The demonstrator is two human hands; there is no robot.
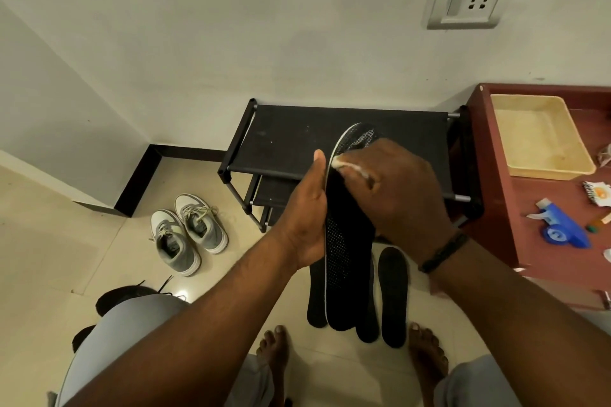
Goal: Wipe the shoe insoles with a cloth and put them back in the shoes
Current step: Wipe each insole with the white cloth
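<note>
The black insole (344, 241) is held up in front of the person, its long axis running away from them: the toe end points toward the wall, over the black shoe rack (291, 135), and the heel end points back toward the bare feet. Its perforated face is turned toward the right, with a pale edge line along its left side. The left hand (305, 208) grips it from the left at mid-length, palm against that edge, thumb stretched up along it. The right hand (393, 185) is curled over the toe half and pinches a small white cloth (344, 167) against the insole's surface; only a strip of the cloth shows past the fingers.

Below the hands, three more black insoles lie on the tiled floor, side by side, all lengthwise in the same direction: one (315, 304) left of the held insole's heel, one (367, 317) just right of it, one (392, 294) further right and apart.

Left of the left hand, a pair of grey-and-white sneakers (188, 231) stands on the floor, toes toward the person. Nearer, partly hidden by a knee, is a dark shoe (132, 292) with loose laces.

Right of the right hand stands a reddish-brown table (496, 208) bearing one cream tray (542, 172), one blue tape dispenser (562, 228) and some small scraps.
</note>
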